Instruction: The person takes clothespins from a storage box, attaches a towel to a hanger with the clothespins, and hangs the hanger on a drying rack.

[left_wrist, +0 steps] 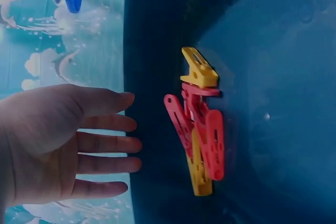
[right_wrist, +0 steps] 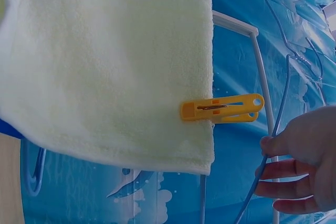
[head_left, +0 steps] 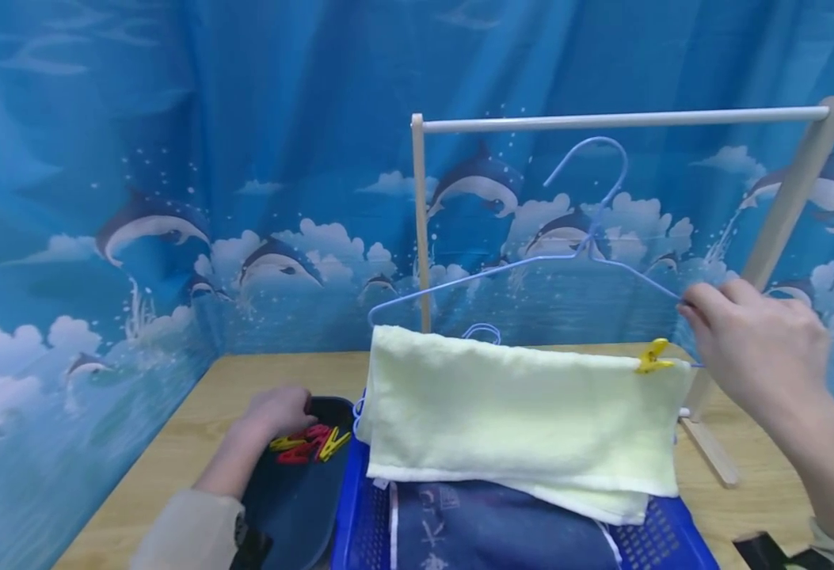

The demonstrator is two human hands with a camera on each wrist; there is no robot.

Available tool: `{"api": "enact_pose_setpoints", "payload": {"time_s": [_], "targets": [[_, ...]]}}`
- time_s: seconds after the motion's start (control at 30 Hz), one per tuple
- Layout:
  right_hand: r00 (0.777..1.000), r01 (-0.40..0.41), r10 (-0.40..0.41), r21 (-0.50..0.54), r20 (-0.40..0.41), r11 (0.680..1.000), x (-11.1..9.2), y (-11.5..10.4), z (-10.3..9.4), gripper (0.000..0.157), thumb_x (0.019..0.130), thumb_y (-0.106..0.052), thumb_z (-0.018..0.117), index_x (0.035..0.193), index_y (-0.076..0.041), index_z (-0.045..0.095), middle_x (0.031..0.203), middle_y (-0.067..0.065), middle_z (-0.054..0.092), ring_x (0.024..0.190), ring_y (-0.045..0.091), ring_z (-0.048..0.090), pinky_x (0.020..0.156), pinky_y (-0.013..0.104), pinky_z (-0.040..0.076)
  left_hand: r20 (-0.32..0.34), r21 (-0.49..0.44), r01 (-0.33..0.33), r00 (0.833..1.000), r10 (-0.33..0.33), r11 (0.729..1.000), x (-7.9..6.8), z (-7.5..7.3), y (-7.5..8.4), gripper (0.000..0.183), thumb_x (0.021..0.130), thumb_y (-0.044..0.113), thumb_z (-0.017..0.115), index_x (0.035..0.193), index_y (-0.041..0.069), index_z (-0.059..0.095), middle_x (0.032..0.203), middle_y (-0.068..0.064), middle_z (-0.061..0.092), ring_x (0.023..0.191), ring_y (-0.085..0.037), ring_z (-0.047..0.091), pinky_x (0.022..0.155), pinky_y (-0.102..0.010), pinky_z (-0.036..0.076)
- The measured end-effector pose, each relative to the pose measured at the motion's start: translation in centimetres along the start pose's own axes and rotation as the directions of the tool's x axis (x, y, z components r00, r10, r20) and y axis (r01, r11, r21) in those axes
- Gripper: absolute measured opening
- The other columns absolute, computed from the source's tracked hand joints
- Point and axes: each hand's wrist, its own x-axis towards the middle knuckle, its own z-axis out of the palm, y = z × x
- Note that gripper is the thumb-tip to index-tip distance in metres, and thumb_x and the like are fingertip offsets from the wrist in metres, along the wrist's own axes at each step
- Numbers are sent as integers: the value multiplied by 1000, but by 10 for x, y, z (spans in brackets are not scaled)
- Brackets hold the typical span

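My right hand (head_left: 762,336) pinches the right shoulder of a light-blue wire hanger (head_left: 484,273) between thumb and fingers. A pale yellow towel (head_left: 523,416) is folded over the hanger's lower bar. One yellow clothespin (right_wrist: 220,108) grips the towel's top edge near the right end. My left hand (left_wrist: 73,142), fingers extended and apart, reaches over the rim of a dark tray (head_left: 284,507). Just past its fingertips, red clothespins (left_wrist: 210,142) and yellow clothespins (left_wrist: 199,69) lie in a small pile on the tray floor. Nothing is in the left hand.
A blue basket (head_left: 673,538) stands beside the tray with a dark navy cloth (head_left: 502,522) in it, below the towel. Behind rises a wooden rack with a white rail (head_left: 623,120). More blue wire hangers (head_left: 484,331) show behind the towel. A dolphin-print curtain (head_left: 317,158) surrounds the table (head_left: 260,376).
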Motion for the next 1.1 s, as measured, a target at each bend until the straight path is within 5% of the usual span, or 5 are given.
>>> {"api": "enact_pose_setpoints", "payload": {"time_s": [0.43,0.83,1.1], "targets": [[1000,14,-14,1,3,1000,4,-3,3,9,81,-5,67,89,-3,63,66,11,50,51,26,42,52,46,32,61,33,-30,998,28,999,4,19,-9,37,76,23,75,106,3,65,105,-13,65,98,-32,60,79,-48,48],[1000,-5,6,-25,18,1000,2,1,3,9,81,-5,66,87,0,61,62,12,48,52,28,44,52,46,33,50,78,-113,993,109,991,7,23,-1,38,72,23,79,104,8,67,94,-4,66,85,-21,59,75,-43,48],[997,-22,24,-27,79,999,1,-1,3,9,85,-4,63,91,1,59,68,15,49,54,29,42,56,49,33,75,99,-159,986,152,982,12,33,-2,44,72,27,79,112,14,65,97,-4,63,90,-24,59,83,-45,46]]}}
